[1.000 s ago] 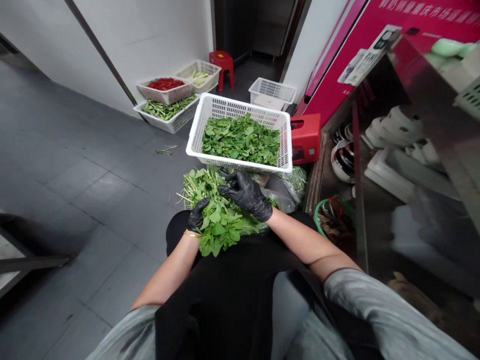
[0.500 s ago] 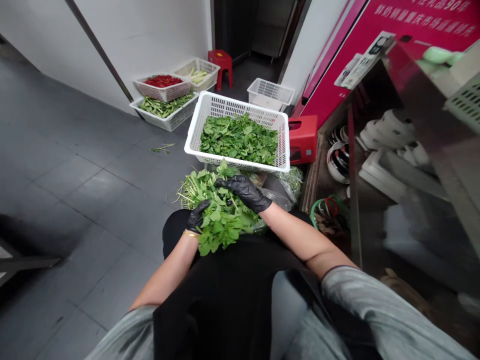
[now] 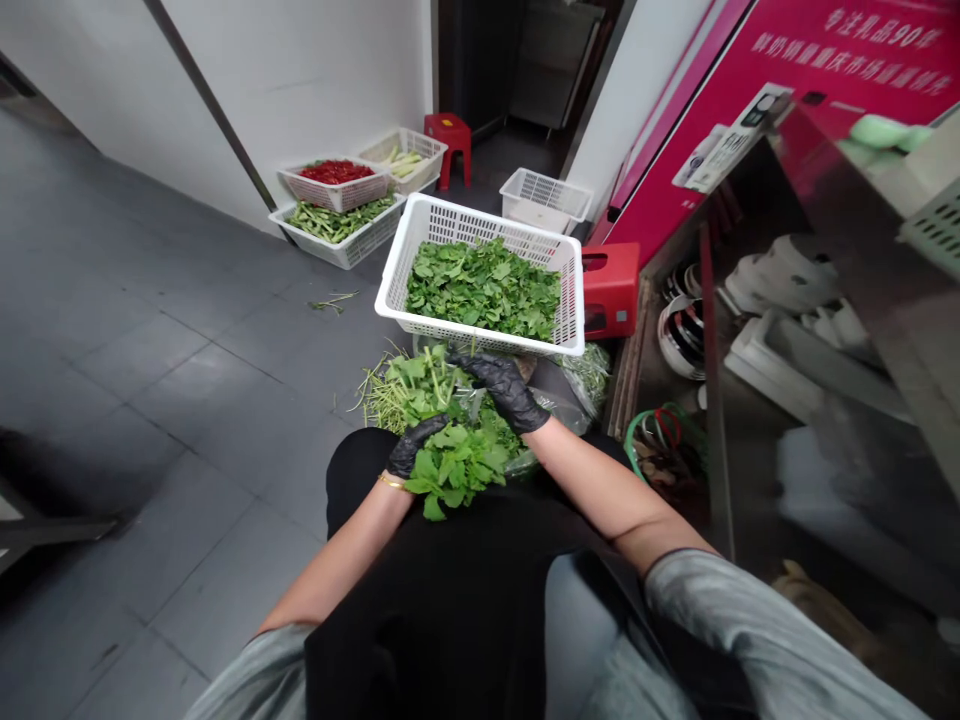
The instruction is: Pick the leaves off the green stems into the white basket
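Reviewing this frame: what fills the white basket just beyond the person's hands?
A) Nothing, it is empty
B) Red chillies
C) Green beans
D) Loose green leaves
D: the white plastic basket beyond the bunch of greens held by the gloved left hand and right hand is heaped with loose green leaves.

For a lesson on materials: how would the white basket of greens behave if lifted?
The white plastic basket is probably light for its size: its walls are perforated and the leafy greens look loose. Held by one edge, it may flex.

A white plastic basket (image 3: 487, 225) blocks the way straight ahead.
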`<state>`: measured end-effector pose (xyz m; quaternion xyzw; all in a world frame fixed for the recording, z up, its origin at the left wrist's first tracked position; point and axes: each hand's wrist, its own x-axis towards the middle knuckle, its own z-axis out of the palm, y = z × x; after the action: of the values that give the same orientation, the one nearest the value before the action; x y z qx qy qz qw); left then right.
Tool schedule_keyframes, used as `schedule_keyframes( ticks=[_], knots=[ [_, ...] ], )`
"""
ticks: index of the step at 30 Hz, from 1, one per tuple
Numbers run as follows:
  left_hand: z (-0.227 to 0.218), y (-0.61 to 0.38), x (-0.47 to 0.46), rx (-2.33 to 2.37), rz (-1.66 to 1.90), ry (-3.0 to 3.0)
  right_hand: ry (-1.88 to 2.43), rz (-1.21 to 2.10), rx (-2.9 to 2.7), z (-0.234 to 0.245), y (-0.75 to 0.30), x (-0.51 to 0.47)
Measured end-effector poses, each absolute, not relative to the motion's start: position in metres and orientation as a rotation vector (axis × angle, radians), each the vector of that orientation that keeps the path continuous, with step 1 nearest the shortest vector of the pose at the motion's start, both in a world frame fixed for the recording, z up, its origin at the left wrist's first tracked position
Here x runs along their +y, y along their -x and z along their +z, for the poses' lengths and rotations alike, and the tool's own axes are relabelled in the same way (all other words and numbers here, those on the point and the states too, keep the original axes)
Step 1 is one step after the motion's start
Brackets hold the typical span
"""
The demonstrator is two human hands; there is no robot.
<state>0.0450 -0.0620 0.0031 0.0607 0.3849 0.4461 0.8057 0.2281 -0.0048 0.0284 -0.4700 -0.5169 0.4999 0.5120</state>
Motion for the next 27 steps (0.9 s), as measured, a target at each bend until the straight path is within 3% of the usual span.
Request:
schedule_keyframes(
  ticks=[11, 15, 19, 27],
  knots=[
    [0.005, -0.029, -0.041, 0.889, 1.010, -0.126, 1.171, 1.377, -1.128, 0.032, -0.237, -0.014],
    [0.011, -0.029, -0.042, 0.924, 1.045, -0.314, 1.310, 1.326, -1.657, 0.043, -0.231, -0.023],
    [0.018, -0.033, -0.040, 0.959, 1.085, -0.552, 1.497, 0.939, -2.312, 0.055, -0.221, -0.029],
    [0.002, -0.028, -0.037, 0.983, 1.031, -0.472, 1.296, 0.933, -2.461, 0.034, -0.220, -0.033]
  ],
)
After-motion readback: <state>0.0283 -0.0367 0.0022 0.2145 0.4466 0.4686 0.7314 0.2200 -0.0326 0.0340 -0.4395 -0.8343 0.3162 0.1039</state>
